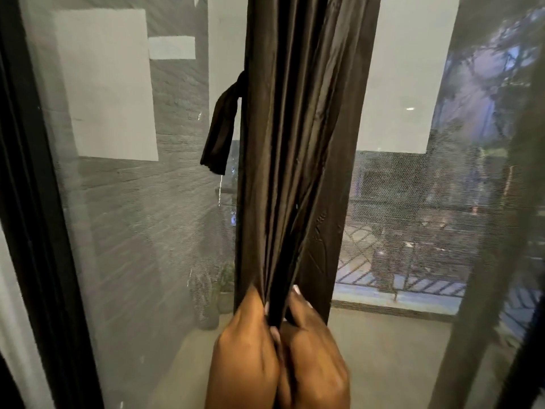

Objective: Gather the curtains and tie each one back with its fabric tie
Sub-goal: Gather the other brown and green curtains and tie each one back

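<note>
A dark brown curtain (pixel 298 128) hangs bunched in narrow folds down the middle of the view, in front of a window. Low in the frame, my left hand (pixel 244 346) and my right hand (pixel 317 355) sit side by side and both grip the gathered folds between them. A fabric tie (pixel 219 128) of the same dark cloth hangs loose from the curtain's left edge, above and left of my hands. Neither hand touches the tie.
A mesh screen (pixel 132 216) covers the window panes on both sides of the curtain. A dark window frame (pixel 38 202) runs down the left side. Outside are a balcony floor (pixel 383 349), a railing (pixel 413 278) and potted plants (pixel 218 290).
</note>
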